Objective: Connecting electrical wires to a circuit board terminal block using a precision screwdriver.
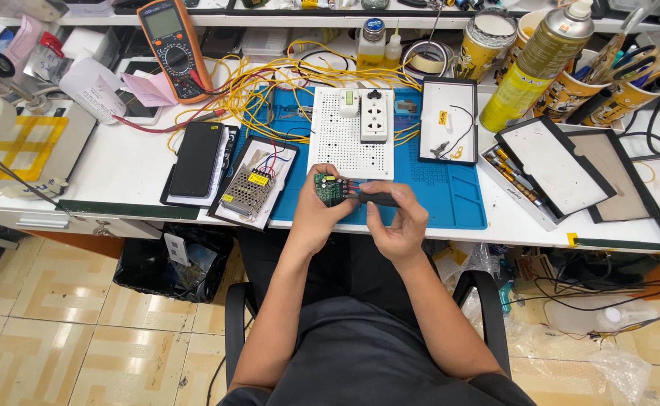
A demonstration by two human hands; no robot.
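Note:
My left hand (316,213) grips a small green circuit board (327,189) with red and blue wires, held just above the near edge of the blue mat (450,197). My right hand (399,225) holds a black-handled screwdriver (379,198) whose tip points left into the board. Just behind the hands lies a white perforated board (337,143) carrying a white socket block (376,115).
A metal-caged power supply (248,192) sits in a black tray to the left, beside a black phone (196,158). An orange multimeter (175,46) and tangled yellow wires (285,83) lie behind. Trays (555,169), a spray can (537,64) and tool cups crowd the right.

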